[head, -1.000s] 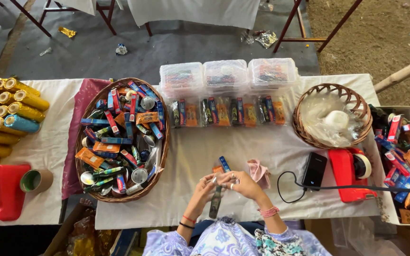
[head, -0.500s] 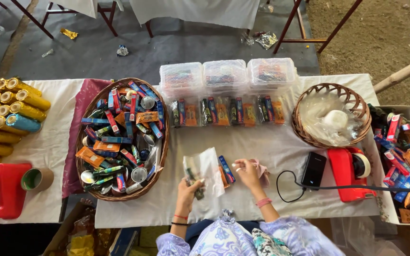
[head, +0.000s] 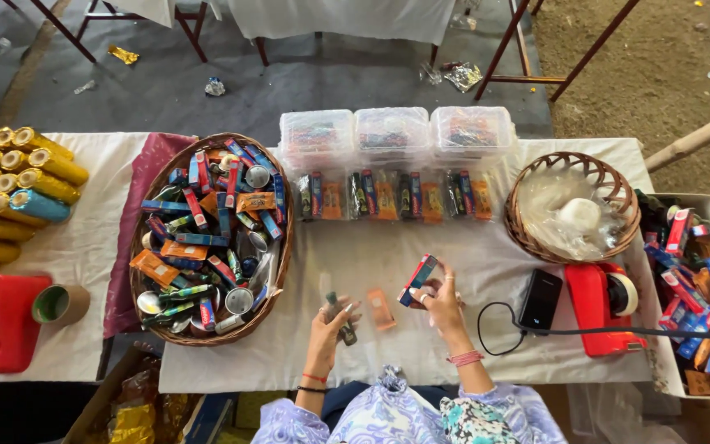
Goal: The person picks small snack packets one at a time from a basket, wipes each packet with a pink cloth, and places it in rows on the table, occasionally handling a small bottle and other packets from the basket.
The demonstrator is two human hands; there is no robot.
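Both hands work above the white-clothed bench [head: 388, 271]: left hand [head: 330, 321] closed around a small dark tube [head: 340, 319], right hand [head: 440, 298] pinching a small red-and-blue box [head: 417, 279], beside an orange sachet [head: 380, 308].

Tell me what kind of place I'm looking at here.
Probably a makeshift packing station set up outdoors or in an open shed: a cloth-covered table on bare dirt ground, a wicker basket heaped with small packaged goods, stacked clear plastic boxes, and red tape dispensers.
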